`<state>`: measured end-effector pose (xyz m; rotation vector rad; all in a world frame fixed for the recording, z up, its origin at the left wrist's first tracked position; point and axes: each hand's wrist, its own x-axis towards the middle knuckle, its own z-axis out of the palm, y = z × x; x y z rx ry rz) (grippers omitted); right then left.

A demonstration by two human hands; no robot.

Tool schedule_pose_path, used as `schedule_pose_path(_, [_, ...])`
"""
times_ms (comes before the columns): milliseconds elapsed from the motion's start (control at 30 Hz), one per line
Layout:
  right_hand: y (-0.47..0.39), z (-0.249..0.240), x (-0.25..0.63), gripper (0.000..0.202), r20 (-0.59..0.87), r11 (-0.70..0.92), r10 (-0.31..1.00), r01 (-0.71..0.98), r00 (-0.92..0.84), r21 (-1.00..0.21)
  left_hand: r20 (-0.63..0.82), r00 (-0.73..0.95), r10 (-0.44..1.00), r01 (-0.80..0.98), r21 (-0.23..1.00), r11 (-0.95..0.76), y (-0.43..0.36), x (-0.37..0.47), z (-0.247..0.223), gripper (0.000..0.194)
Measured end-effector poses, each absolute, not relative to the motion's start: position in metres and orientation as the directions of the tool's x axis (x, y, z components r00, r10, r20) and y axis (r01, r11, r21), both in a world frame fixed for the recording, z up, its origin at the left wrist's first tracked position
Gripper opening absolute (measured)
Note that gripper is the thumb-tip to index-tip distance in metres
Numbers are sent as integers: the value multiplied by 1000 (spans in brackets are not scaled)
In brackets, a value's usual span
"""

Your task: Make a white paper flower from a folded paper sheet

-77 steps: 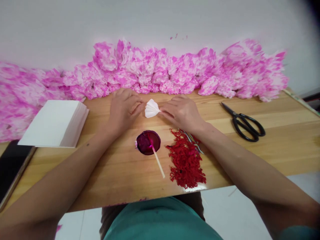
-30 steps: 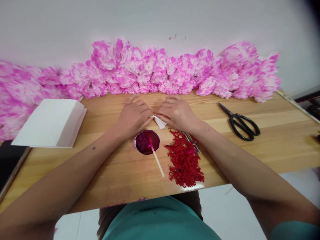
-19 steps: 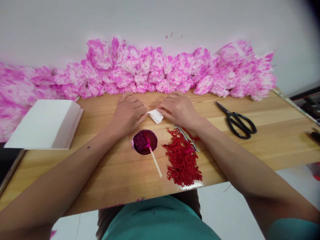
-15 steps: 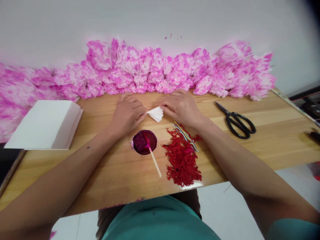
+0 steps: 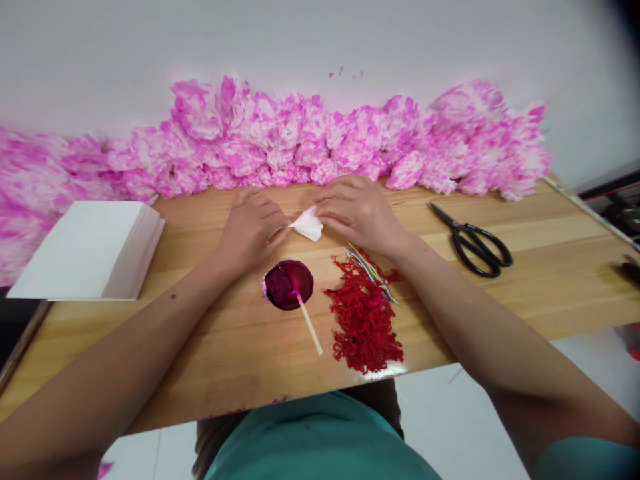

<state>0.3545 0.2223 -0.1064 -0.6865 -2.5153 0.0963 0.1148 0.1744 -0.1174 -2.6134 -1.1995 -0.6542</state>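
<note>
A small sheet of white paper, gathered into a fan shape, is held between my hands above the wooden table. My left hand pinches its narrow, gathered end, thumb and fingers closed. At the wide end my right hand has its bent fingers closed against the paper's upper right edge; the fingertips are partly hidden. Nearer to me lies a shallow round dish of dark purple-red dye, with a thin pale stick leaning out of it. Beside it is a heap of short red yarn pieces.
Pink and white paper flowers are banked along the wall. A thick stack of white paper sits at the left, black-handled scissors at the right. A few yellow, white and grey strings lie on the yarn.
My right hand has shifted slightly left, its fingers now higher along the paper's edge. The white fan has moved a little left and tilted. My left hand stays closed on the narrow end.
</note>
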Motion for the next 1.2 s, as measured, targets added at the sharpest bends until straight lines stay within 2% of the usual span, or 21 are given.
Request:
schedule_pose_path(167, [227, -110, 355, 27, 508, 872, 484, 443, -713, -210, 470, 579, 666, 750, 15, -662, 174, 115, -118, 20])
schedule_pose_path(400, [225, -109, 353, 20, 510, 877, 478, 423, -715, -228, 456, 584, 672, 747, 23, -665, 174, 115, -120, 23])
schedule_pose_path(667, [219, -119, 339, 19, 555, 922, 387, 325, -737, -211, 412, 576, 706, 751, 73, -656, 168, 122, -116, 25])
schedule_pose_path(1200, [221, -117, 339, 13, 532, 897, 439, 379, -724, -226, 464, 566, 681, 745, 67, -664, 172, 120, -117, 26])
